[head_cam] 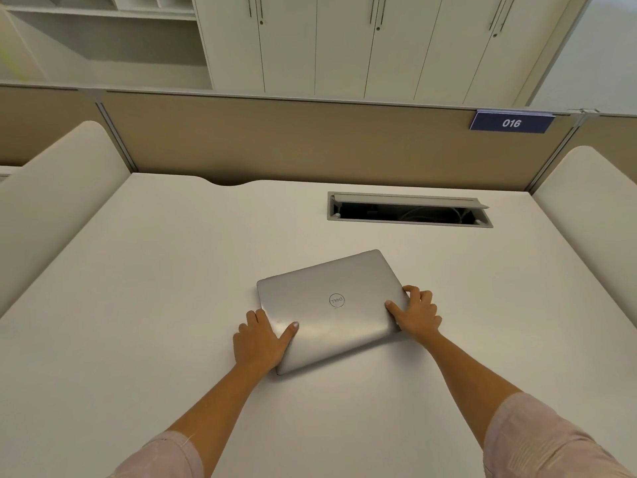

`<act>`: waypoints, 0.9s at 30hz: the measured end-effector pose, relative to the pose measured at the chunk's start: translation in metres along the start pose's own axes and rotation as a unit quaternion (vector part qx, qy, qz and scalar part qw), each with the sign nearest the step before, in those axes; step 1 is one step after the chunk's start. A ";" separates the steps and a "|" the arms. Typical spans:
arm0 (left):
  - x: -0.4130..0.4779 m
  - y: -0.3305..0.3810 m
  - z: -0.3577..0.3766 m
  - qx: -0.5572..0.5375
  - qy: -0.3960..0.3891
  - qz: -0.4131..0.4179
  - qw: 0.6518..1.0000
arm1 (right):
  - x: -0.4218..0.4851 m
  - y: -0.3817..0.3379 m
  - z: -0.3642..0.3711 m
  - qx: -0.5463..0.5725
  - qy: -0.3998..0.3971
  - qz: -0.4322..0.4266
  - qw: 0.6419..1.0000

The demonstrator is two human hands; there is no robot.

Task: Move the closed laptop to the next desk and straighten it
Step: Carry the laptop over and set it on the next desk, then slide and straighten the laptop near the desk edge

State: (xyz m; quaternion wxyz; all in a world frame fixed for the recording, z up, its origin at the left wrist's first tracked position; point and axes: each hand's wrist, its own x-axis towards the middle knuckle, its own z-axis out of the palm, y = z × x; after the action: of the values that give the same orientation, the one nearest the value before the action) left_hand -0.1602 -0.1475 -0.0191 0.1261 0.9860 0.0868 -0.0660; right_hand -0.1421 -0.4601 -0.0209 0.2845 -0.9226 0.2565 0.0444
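Observation:
A closed silver laptop (pixel 332 310) lies on the white desk (pixel 138 270), turned askew with its far edge angled up to the right. My left hand (pixel 260 339) grips its near-left corner, thumb on the lid. At the right edge, my right hand (pixel 417 313) holds the laptop with thumb on top and fingers curled around the side. Whether the laptop rests flat or is slightly lifted, I cannot tell.
An open cable tray slot (pixel 408 211) sits in the desk behind the laptop. A tan partition (pixel 293 139) with a "016" label (pixel 512 122) backs the desk. White side dividers (pixel 58 188) stand left and right. Cabinets (pixel 344 43) rise behind.

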 end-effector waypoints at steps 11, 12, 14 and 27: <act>-0.016 -0.013 0.009 -0.053 -0.048 0.155 0.985 | 0.011 -0.001 -0.016 0.000 -0.060 -0.058 0.996; -0.017 -0.013 0.009 -0.057 -0.076 0.164 0.982 | 0.012 -0.004 -0.015 -0.006 -0.069 -0.069 0.995; -0.017 -0.013 0.009 -0.051 -0.109 0.168 0.978 | 0.012 -0.013 -0.015 -0.035 -0.086 -0.100 0.991; -0.008 -0.017 0.018 0.029 -0.063 0.251 0.966 | 0.037 -0.058 -0.005 -0.160 -0.167 -0.138 0.963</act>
State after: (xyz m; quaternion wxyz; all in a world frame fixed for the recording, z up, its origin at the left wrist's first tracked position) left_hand -0.1736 -0.1374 -0.0389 0.1154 0.9733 -0.1735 -0.0963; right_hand -0.0816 -0.4388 0.0040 0.1757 -0.9620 0.0657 0.1982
